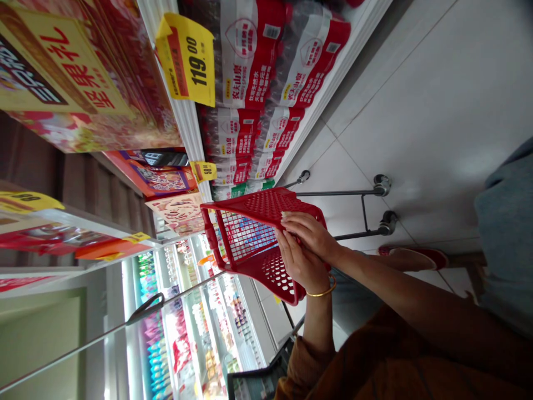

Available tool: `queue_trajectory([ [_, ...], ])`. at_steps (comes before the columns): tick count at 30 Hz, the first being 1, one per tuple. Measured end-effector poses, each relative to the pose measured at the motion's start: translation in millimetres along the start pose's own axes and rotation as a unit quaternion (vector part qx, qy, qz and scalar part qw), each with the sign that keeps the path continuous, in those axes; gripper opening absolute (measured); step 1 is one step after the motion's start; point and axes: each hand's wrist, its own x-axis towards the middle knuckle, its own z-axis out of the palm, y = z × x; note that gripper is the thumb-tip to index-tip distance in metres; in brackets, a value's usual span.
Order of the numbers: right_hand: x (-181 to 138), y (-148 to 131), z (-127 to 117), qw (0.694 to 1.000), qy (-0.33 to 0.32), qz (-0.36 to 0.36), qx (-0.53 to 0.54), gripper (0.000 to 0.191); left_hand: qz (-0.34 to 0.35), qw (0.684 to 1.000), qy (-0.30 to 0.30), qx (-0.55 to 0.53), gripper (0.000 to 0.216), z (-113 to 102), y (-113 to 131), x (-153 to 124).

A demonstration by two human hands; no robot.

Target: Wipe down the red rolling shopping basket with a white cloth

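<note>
The view is turned on its side, with the floor at the right. A red plastic shopping basket (254, 233) sits on a wheeled metal frame (366, 211) in a shop aisle. My right hand (310, 232) lies over the basket's near rim with its fingers curled onto the edge. My left hand (300, 268), a gold bangle on its wrist, grips the same rim just below it, touching the right hand. The basket looks empty through its mesh.
Shelves of red-labelled water bottle packs (266, 72) line the aisle, with yellow price tags (189, 58) and gift boxes (83, 78). Lit refrigerated cases (195, 333) stand farther on. A red shoe (416, 258) rests on the white tiled floor (437, 100).
</note>
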Motion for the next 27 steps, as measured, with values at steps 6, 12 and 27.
queue_trajectory([
  [6,5.5,-12.9,-3.6,0.999,0.006,-0.035,-0.007,0.029,-0.031,0.999,0.019,-0.038,0.042,-9.5,4.2,-5.0],
  [12,6.6,-17.6,-7.6,0.991,-0.063,-0.118,-0.017,0.032,-0.103,0.994,0.006,-0.041,0.047,-16.9,8.8,-14.5],
  [27,1.9,-17.1,-11.0,0.983,-0.170,-0.075,-0.013,0.030,-0.085,0.991,0.039,-0.094,0.046,-12.3,-6.0,-43.6],
])
